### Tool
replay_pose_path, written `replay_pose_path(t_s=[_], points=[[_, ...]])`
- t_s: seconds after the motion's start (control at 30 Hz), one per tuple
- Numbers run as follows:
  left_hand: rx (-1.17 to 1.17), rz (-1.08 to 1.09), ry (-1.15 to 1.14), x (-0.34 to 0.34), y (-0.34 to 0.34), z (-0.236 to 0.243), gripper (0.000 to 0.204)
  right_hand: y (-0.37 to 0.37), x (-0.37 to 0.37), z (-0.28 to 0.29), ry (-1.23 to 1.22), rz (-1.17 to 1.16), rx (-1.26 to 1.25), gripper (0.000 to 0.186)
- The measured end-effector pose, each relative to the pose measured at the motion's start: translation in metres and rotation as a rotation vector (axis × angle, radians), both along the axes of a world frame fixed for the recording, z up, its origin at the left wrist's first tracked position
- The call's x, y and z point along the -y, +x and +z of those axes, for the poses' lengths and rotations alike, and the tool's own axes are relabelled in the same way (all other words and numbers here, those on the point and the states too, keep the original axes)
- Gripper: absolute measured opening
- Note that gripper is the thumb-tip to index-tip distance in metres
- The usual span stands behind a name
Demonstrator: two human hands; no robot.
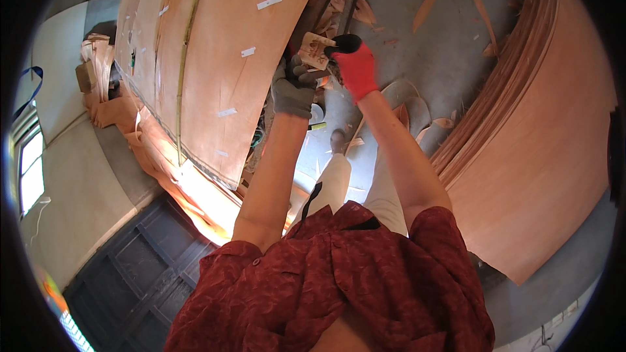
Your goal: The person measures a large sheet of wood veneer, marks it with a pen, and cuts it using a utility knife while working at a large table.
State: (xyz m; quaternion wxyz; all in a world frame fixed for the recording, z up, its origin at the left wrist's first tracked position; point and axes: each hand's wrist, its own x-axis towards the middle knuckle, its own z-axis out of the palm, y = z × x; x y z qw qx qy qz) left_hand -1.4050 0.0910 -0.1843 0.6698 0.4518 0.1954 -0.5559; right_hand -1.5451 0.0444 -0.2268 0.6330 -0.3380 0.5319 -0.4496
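My right hand [355,68], in a red glove with black fingertips, is closed on the right edge of a small tan flat piece [315,50] with dark printed marks. It may be a paper packet or a scrap of veneer; I cannot tell which. Just below and left of it is my left hand [291,94] in a grey glove, its fingers curled against the piece's lower left side. What lies inside those fingers is hidden. Both hands are beside the edge of a tall stack of wood veneer sheets [228,45], marked with short white tape strips.
A bamboo stick [184,58] lies along the left stack. Another curved veneer stack [521,156] stands to the right. Veneer scraps [427,6] litter the grey floor [456,39]. Dark metal bars [349,0] run ahead of my hands. A dark panelled door [143,261] is at lower left.
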Motion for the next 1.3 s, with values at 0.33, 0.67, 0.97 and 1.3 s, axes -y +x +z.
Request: replay_pose_path(t_s=[0.33, 0.67, 0.97, 1.3], points=[[0.117, -0.141, -0.021, 0.006, -0.016, -0.029, 0.020, 0.034, 0.032, -0.009, -0.085, 0.213, -0.430, 0.030], [0.240, -0.503, 0.015, -0.064, -0.024, 0.024, 0.029, -0.075, -0.059, -0.012, 0.124, 0.156, -0.054, 0.030], [0.997, -1.294, 0.343, -0.265, 0.047, -0.010, 0.044, -0.073, -0.139, 0.007, -0.053, 0.373, -0.276, 0.028], [0.588, -1.222, -0.108, -0.205, 0.019, 0.029, 0.031, -0.174, -0.130, 0.028, 0.178, 0.288, -0.278, 0.043]])
